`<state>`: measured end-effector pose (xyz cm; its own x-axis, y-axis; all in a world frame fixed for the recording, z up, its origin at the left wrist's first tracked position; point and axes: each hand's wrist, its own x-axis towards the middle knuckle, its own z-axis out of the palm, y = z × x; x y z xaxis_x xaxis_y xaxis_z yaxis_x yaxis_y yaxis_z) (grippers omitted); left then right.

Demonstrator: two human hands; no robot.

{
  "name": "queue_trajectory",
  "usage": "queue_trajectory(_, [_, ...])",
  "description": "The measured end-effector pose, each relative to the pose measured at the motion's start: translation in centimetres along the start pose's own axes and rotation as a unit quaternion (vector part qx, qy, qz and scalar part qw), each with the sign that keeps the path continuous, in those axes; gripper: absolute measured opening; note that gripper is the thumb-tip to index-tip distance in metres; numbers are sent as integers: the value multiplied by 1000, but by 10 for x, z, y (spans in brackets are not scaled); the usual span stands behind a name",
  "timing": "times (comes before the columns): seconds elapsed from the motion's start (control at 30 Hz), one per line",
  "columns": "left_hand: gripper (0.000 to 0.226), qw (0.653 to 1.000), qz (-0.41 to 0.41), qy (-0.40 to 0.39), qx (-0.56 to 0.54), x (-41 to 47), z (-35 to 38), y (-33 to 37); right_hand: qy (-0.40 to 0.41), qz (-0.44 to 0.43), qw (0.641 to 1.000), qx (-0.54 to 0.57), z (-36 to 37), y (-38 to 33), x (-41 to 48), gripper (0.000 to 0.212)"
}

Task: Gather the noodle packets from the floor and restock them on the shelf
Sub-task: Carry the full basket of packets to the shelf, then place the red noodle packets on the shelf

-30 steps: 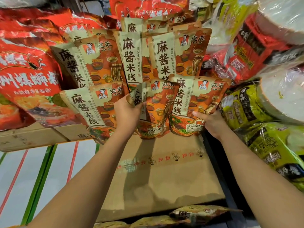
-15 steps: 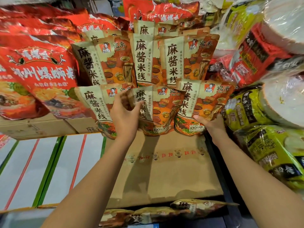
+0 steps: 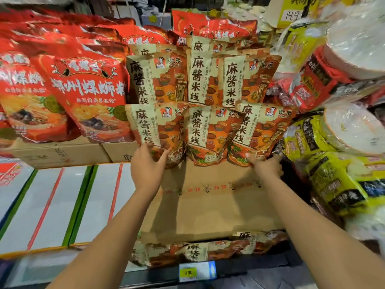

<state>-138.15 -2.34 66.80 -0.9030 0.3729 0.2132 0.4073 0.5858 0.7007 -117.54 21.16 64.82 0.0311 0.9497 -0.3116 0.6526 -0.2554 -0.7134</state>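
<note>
Squaring up the front row of noodle packets on the shelf.

The left grip (image 3: 146,163) is spread, its fingers fairly straight, and presses the foot of the left front packet (image 3: 154,126). The right grip (image 3: 266,166) pinches the bottom edge of the right front packet (image 3: 260,132) with the thumb across its face, probably to keep both packets upright and level with the middle packet (image 3: 208,134) between them. All three stand on a cardboard carton (image 3: 208,205), with further rows behind. Red packets (image 3: 87,97) crowd the left and yellow packets (image 3: 333,184) the right. More noodle packets lie flat beneath the carton, above a price tag (image 3: 196,272). No floor is in view.
</note>
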Motion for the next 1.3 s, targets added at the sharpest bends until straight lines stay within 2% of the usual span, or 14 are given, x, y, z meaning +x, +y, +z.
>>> queue_trajectory(0.13, [59, 988, -36, -62, 138, -1, -32, -42, -14, -71, 980, -188, 25, -11, -62, 97])
queue_trajectory(0.2, [67, 980, -56, -83, 174, -2, -53, -65, -44, -129, 949, -284, 45, -19, -95, 91])
queue_trajectory(0.27, [76, 972, -78, -99, 196, -7, -75, -86, -80, -198, 912, -349, 65, -29, -131, 96])
queue_trajectory(0.4, [88, 955, -120, -108, 247, -26, -118, -118, -164, -277, 878, -354, 113, -45, -198, 86])
queue_trajectory(0.47, [92, 954, -133, -103, 247, -41, -139, -134, -214, -310, 853, -360, 135, -51, -230, 90])
queue_trajectory(0.57, [95, 949, -171, -83, 250, -70, -171, -160, -274, -397, 789, -380, 160, -60, -281, 98])
queue_trajectory(0.7, [94, 940, -248, -26, 234, -124, -213, -186, -323, -495, 697, -407, 188, -58, -354, 92])
queue_trajectory(0.8, [107, 929, -288, 35, 231, -178, -245, -205, -358, -553, 640, -396, 207, -37, -414, 88])
queue_trajectory(0.93, [99, 886, -390, 61, 242, -253, -286, -252, -417, -607, 562, -376, 224, 4, -494, 91])
queue_trajectory(1.0, [98, 864, -433, 69, 246, -290, -305, -276, -422, -644, 514, -379, 231, 26, -533, 91])
queue_trajectory(1.07, [97, 845, -475, 75, 234, -325, -322, -298, -426, -659, 477, -395, 240, 52, -571, 93])
queue_trajectory(1.17, [88, 824, -514, 81, 222, -369, -344, -328, -451, -642, 446, -430, 259, 92, -617, 92])
queue_trajectory(1.3, [85, 808, -547, 87, 200, -413, -371, -371, -480, -579, 443, -488, 292, 137, -669, 96])
